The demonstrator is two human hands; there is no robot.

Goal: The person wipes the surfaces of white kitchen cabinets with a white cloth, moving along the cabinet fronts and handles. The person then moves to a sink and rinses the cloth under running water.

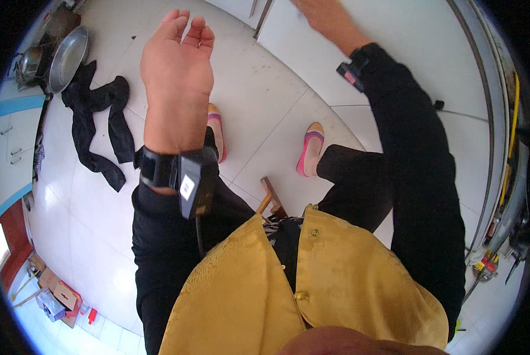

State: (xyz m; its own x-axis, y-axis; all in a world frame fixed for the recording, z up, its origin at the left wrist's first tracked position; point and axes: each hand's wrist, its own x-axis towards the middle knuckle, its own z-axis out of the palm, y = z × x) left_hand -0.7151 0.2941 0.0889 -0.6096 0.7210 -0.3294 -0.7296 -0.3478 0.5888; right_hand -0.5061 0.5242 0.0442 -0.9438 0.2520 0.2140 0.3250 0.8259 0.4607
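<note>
My left hand (pixel 178 57) is raised in front of me at the upper left, above the tiled floor (pixel 265 84). Its fingers are slightly bent with a gap between them, and I see nothing held in it. A black strap with a small box-shaped device (pixel 196 182) is around that wrist. At the top edge, my right hand (pixel 327 20) reaches across a large smooth white panel (pixel 407 31). The picture's edge cuts off its fingers, so what they hold or touch is hidden. Another strapped device (pixel 351 75) is on the right wrist.
Black trousers (pixel 100 128) lie on the floor at left, beside a metal basin (pixel 69 57). A blue-edged white cabinet (pixel 18 146) stands farther left. Cardboard boxes (pixel 63 295) are at lower left. Part of a wooden seat frame (pixel 271 197) shows between my legs.
</note>
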